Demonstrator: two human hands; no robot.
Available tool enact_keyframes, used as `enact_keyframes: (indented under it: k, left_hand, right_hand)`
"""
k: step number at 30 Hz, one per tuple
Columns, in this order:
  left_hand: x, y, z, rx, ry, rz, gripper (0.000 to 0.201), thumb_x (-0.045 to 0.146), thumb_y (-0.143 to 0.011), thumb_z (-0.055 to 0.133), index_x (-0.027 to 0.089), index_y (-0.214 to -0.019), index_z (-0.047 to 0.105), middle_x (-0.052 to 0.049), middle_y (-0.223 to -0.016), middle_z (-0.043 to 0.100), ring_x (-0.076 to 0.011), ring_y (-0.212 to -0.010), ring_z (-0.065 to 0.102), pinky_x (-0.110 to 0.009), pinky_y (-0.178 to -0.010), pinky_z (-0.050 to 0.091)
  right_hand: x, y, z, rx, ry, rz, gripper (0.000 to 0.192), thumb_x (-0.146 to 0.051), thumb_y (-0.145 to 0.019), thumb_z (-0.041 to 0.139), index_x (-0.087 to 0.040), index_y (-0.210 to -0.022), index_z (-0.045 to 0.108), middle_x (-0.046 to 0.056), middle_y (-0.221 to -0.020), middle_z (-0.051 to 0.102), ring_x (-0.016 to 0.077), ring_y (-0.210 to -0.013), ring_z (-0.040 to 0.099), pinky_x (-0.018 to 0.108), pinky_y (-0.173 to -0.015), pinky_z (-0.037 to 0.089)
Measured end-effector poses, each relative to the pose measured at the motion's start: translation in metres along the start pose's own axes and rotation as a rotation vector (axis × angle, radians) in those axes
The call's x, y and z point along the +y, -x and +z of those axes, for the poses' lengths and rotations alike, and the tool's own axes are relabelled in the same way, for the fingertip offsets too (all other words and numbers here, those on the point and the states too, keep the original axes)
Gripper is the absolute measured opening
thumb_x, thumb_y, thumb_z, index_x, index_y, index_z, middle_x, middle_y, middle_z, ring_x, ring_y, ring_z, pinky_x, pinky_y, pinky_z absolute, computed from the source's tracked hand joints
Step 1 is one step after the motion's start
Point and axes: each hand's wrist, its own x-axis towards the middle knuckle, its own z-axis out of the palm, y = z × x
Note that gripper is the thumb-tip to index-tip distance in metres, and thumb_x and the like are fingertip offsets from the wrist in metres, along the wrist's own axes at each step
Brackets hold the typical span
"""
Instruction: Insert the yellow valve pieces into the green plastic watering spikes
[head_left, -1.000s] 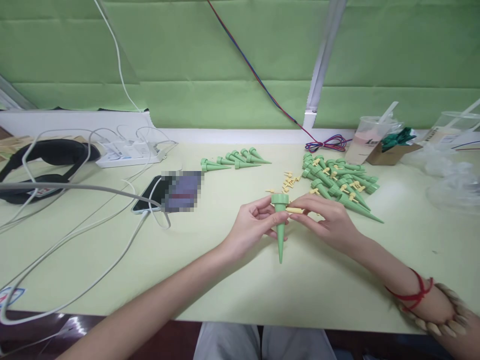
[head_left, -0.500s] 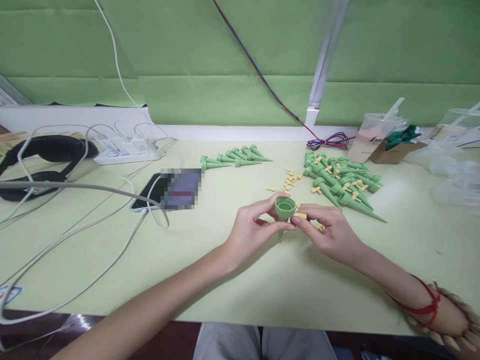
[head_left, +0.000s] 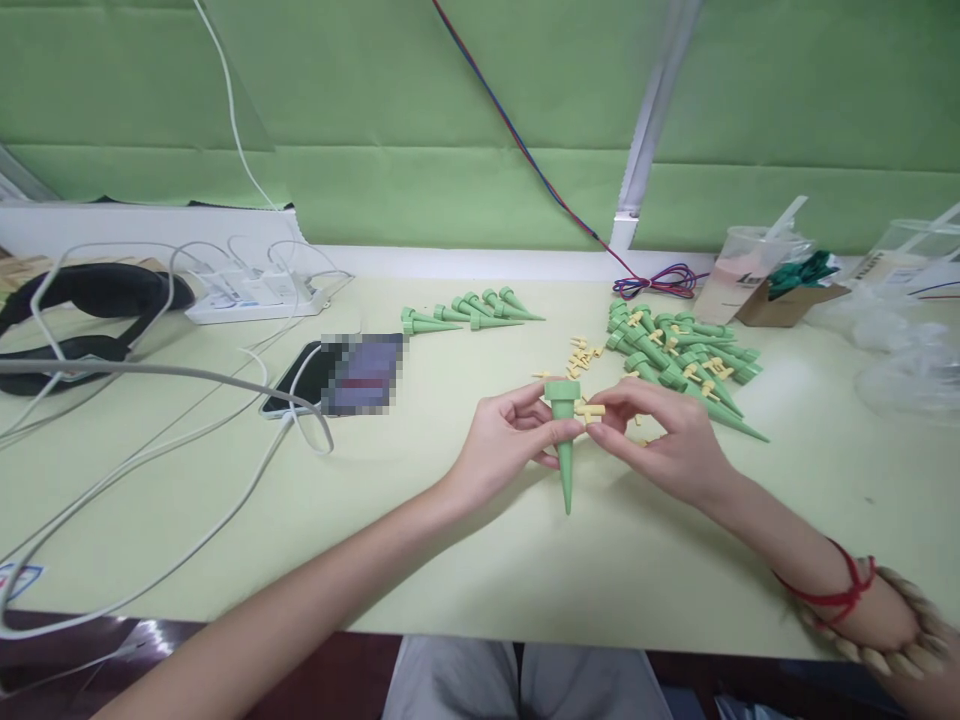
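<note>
My left hand (head_left: 504, 435) grips a green plant watering spike (head_left: 564, 415). It stands nearly upright, capped end up and point down. From its right side a small yellow valve (head_left: 591, 410) sticks out, touching or set in the spike's wall; I cannot tell which. The thumb and forefinger of my right hand (head_left: 671, 435) are closed at the valve's outer end. Behind my hands lies a loose group of yellow valves (head_left: 579, 357). A pile of green spikes (head_left: 667, 350), several with yellow valves, is at the right, and a small set of spikes (head_left: 472, 308) lies at the back.
To the left are a phone (head_left: 300, 375) on a cable, a white power strip (head_left: 255, 300), headphones (head_left: 82, 290) and trailing white cables. A drink cup (head_left: 731, 285), a small cardboard box (head_left: 787, 305) and clear plastic bags (head_left: 907, 350) are at the back right.
The spike in my left hand has turned from its open top facing me to upright, showing its side and point. My right fingers have shifted slightly and stay at the yellow valve.
</note>
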Motion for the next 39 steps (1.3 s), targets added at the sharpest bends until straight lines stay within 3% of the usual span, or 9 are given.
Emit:
enact_keyframes:
  k: [5, 9, 13, 19, 23, 26, 29, 34, 39]
  left_hand:
    - [0.002, 0.0, -0.002, -0.02, -0.03, -0.001, 0.032, 0.038, -0.064, 0.068, 0.013, -0.084, 0.065, 0.002, -0.059, 0.05, -0.0082, -0.055, 0.053, -0.017, -0.046, 0.048]
    - [0.0, 0.001, -0.001, -0.047, -0.028, -0.003, 0.04, 0.037, -0.062, 0.069, 0.015, -0.095, 0.065, 0.004, -0.058, 0.046, -0.0069, -0.053, 0.049, -0.018, -0.047, 0.048]
    - [-0.003, 0.0, -0.003, -0.029, -0.074, 0.042, 0.05, 0.033, -0.061, 0.071, 0.02, -0.109, 0.061, 0.005, -0.059, 0.043, -0.0087, -0.057, 0.049, -0.019, -0.05, 0.049]
    - [-0.008, -0.002, -0.007, -0.107, -0.136, 0.088, 0.051, 0.03, -0.066, 0.068, 0.023, -0.115, 0.057, 0.003, -0.067, 0.05, -0.0105, -0.064, 0.053, -0.022, -0.058, 0.048]
    - [-0.008, -0.002, -0.005, -0.104, -0.129, 0.11, 0.05, 0.03, -0.066, 0.068, 0.021, -0.114, 0.058, 0.003, -0.067, 0.052, -0.0096, -0.063, 0.051, -0.021, -0.06, 0.048]
    - [-0.005, -0.002, -0.003, -0.068, -0.066, 0.028, 0.054, 0.032, -0.065, 0.069, 0.021, -0.116, 0.057, 0.003, -0.065, 0.051, -0.01, -0.063, 0.053, -0.019, -0.055, 0.048]
    - [-0.002, -0.002, -0.002, -0.054, -0.003, -0.024, 0.053, 0.035, -0.066, 0.068, 0.022, -0.116, 0.056, 0.002, -0.068, 0.055, -0.0105, -0.064, 0.057, -0.019, -0.053, 0.049]
    - [0.0, -0.001, -0.002, -0.116, 0.015, -0.063, 0.052, 0.034, -0.066, 0.068, 0.022, -0.115, 0.057, 0.001, -0.07, 0.058, -0.0109, -0.063, 0.06, -0.018, -0.052, 0.05]
    - [-0.003, 0.002, -0.001, -0.139, 0.033, -0.061, 0.055, 0.032, -0.066, 0.068, 0.025, -0.119, 0.054, 0.001, -0.075, 0.061, -0.0119, -0.069, 0.061, -0.018, -0.055, 0.052]
  right_hand:
    - [0.015, 0.0, -0.005, -0.094, 0.303, -0.37, 0.013, -0.028, -0.085, 0.05, -0.018, -0.085, 0.059, 0.006, -0.071, 0.06, 0.0157, -0.066, 0.053, 0.028, -0.059, 0.041]
    - [0.016, 0.003, 0.0, -0.119, 0.333, -0.394, 0.021, -0.025, -0.088, 0.042, -0.017, -0.074, 0.056, 0.006, -0.064, 0.055, 0.0152, -0.061, 0.048, 0.028, -0.056, 0.037]
    - [0.008, 0.006, 0.009, -0.128, 0.044, -0.073, 0.03, -0.026, -0.09, 0.036, -0.018, -0.065, 0.05, 0.002, -0.06, 0.048, 0.0127, -0.058, 0.044, 0.025, -0.056, 0.035]
    - [-0.004, 0.001, 0.011, -0.393, -0.703, 0.584, 0.042, -0.046, -0.087, 0.037, -0.018, -0.056, 0.041, -0.006, -0.05, 0.026, 0.0082, -0.045, 0.028, 0.023, -0.046, 0.027]
    - [-0.005, 0.0, 0.013, -0.445, -0.895, 0.716, 0.044, -0.052, -0.085, 0.035, -0.019, -0.055, 0.034, -0.008, -0.049, 0.02, 0.0071, -0.041, 0.022, 0.022, -0.042, 0.026]
    - [-0.003, 0.001, 0.01, -0.342, -0.532, 0.534, 0.046, -0.05, -0.088, 0.03, -0.017, -0.06, 0.045, -0.003, -0.051, 0.036, 0.0099, -0.047, 0.037, 0.024, -0.047, 0.033]
    - [0.004, 0.001, 0.005, -0.2, -0.097, 0.182, 0.027, -0.041, -0.087, 0.042, -0.017, -0.082, 0.054, 0.003, -0.071, 0.054, 0.0134, -0.064, 0.049, 0.025, -0.057, 0.038]
    - [0.018, -0.002, -0.002, -0.211, 0.259, -0.366, 0.019, -0.019, -0.09, 0.036, -0.016, -0.082, 0.054, 0.007, -0.076, 0.055, 0.0166, -0.071, 0.047, 0.027, -0.061, 0.037]
    - [0.016, 0.001, 0.002, -0.166, 0.183, -0.397, 0.019, -0.011, -0.087, 0.037, -0.017, -0.073, 0.049, 0.004, -0.065, 0.05, 0.0145, -0.063, 0.043, 0.025, -0.057, 0.035]
